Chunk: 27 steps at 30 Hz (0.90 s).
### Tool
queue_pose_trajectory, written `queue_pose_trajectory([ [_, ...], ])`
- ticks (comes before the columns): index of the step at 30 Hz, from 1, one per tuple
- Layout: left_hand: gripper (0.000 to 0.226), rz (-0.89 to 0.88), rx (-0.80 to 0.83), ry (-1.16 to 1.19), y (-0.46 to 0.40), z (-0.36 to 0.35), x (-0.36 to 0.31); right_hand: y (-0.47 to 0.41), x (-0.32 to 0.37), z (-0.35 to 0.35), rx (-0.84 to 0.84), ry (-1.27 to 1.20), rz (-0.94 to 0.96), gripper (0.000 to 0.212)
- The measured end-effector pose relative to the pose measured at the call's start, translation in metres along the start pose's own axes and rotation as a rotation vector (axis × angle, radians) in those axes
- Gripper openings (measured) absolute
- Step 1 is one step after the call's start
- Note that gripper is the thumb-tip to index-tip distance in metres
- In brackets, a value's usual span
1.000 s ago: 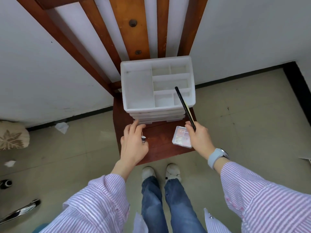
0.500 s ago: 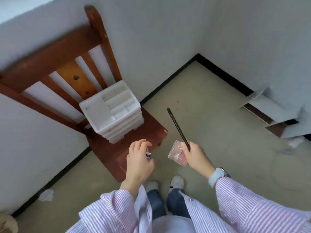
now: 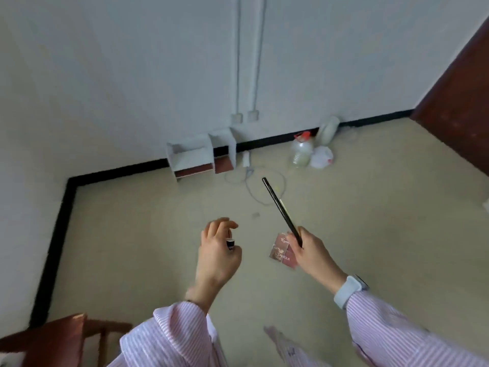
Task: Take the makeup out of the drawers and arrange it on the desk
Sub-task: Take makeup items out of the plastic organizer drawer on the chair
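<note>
Two hands, left hand [image 3: 217,256] grips vial [image 3: 230,245], right hand [image 3: 312,254] pencil [image 3: 281,211], palette [image 3: 282,251]

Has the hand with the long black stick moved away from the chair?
Yes. The right hand with the stick now hangs over open floor; the chair sits far left.

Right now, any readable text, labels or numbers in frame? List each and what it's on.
Palette held in the right hand: cursive script near its top edge and a pale printed line near its lower edge, both too blurred to read.
Small dark tube in the left hand: faint pale marks, unreadable.
Black pencil, also in the right hand: no lettering visible.
White bag by the wall: red marks, too small to read.
</note>
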<state>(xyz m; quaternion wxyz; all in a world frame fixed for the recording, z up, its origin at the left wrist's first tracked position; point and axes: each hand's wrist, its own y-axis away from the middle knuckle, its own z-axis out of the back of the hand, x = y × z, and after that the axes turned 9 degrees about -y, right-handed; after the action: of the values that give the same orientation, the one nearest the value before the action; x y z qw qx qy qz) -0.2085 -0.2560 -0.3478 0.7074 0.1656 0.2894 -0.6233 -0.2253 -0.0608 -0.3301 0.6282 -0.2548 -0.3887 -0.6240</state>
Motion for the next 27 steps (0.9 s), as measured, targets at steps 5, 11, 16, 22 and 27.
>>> queue_pose_trajectory([
  [5,0.046,-0.251,0.202,0.100,-0.015,-0.128,-0.171,0.030,-0.119,0.164,-0.301,-0.132,-0.251,0.026],
  [11,0.046,-0.504,0.432,0.139,-0.021,-0.253,-0.325,0.055,-0.231,0.301,-0.586,-0.289,-0.469,0.023],
  [16,0.046,-0.630,0.556,0.143,-0.060,-0.352,-0.424,0.038,-0.304,0.392,-0.767,-0.368,-0.570,0.017],
  [22,0.045,-0.831,0.667,0.170,-0.135,-0.457,-0.555,-0.024,-0.365,0.520,-0.879,-0.385,-0.649,0.021],
  [27,0.045,-0.889,0.730,0.160,-0.176,-0.536,-0.664,-0.059,-0.409,0.625,-0.967,-0.372,-0.682,0.019],
])
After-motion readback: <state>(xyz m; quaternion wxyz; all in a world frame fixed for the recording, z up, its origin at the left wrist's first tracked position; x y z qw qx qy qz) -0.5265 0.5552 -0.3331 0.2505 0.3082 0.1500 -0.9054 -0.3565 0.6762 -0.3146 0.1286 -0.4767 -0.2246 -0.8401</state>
